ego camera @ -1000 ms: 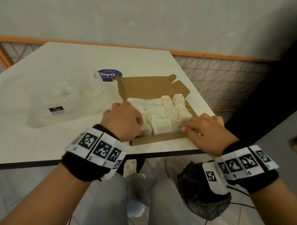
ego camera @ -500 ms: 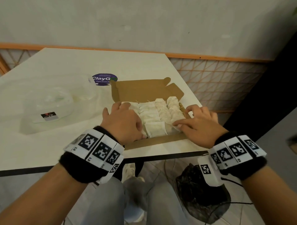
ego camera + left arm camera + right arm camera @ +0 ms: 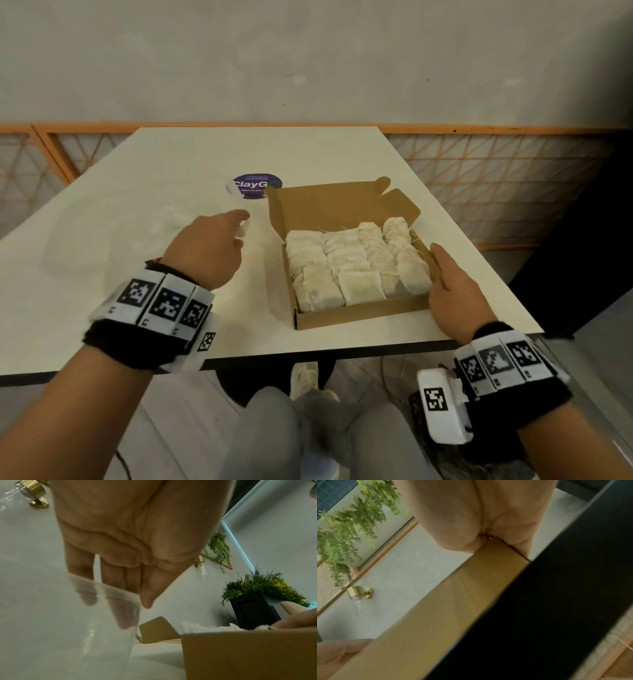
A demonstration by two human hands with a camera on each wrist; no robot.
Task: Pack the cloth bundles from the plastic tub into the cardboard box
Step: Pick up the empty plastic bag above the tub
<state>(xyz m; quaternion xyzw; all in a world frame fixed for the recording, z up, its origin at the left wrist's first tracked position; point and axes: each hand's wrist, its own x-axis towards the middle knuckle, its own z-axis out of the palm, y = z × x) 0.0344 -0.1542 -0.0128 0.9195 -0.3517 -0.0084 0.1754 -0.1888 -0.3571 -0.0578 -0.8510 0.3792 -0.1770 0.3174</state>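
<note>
from my head view, my left hand (image 3: 209,250) is out over the table (image 3: 171,164) to the left of the cardboard box (image 3: 359,313), fingers stretched forward and relaxed, holding nothing, its tips reaching the near rim of the clear plastic tub (image 3: 102,246), which is faint and blurred against the tabletop. my right hand (image 3: 452,291) lies flat along the right wall of the box, fingers straight and pressed against the cardboard, not curled around it. the cloth bundles (image 3: 352,267) sit packed in rows inside the box, filling its floor, between my two hands and closer to the right one. the box lid stands open at the far side, and a purple round sticker (image 3: 257,185) shows on the table just behind the box's left corner. in my left wrist view, my left hand (image 3: 137,536) is open with the fingers (image 3: 113,574) extended, and their tips show through the clear tub wall (image 3: 106,615), so they lie past its edge; i cannot tell whether they touch it. the cardboard box (image 3: 248,654) is just to the right, with a few bundles (image 3: 205,626) peeking over its rim and my other hand showing at the far edge. in my right wrist view, my right hand (image 3: 479,513) has its palm set against the box's side wall (image 3: 453,608), the fingers hidden beyond the cardboard, and my left hand's fingertip (image 3: 339,651) shows in the lower left corner.
</note>
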